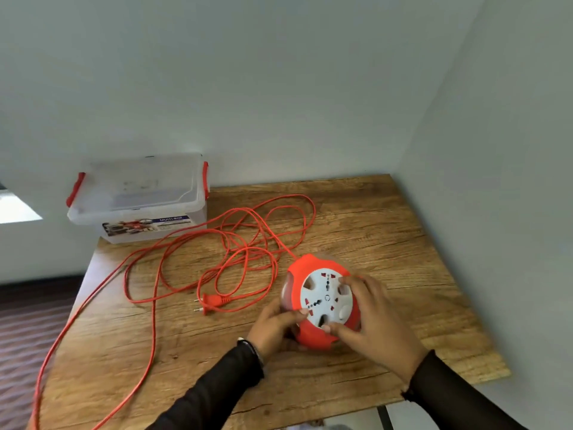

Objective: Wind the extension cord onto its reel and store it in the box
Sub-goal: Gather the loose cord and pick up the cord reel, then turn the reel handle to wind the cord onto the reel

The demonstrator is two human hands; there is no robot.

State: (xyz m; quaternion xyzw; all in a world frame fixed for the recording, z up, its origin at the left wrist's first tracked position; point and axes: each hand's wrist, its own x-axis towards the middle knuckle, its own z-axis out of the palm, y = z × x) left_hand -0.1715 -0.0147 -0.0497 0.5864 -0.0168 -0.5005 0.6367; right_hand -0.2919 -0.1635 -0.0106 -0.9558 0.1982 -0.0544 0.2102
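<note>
at the table's 4 o'clock, left hand [273, 324] grips the reel [322, 301], right hand [372, 318] holds its white dial; winding is just starting, cord [217, 243] loose toward 10 o'clock. next: crank steadily.

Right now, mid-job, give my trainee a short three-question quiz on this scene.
1. True or false: the box has its lid on.
2. Which hand has its fingers on the white face of the reel? A) left hand B) right hand C) neither
3. Where does the plug lie?

Key:
1. True; the red latches sit at both ends.
2. B; the left hand grips the reel's side.
3. On the table, left of the reel, with most of the cord loose and part hanging over the left edge.
</note>
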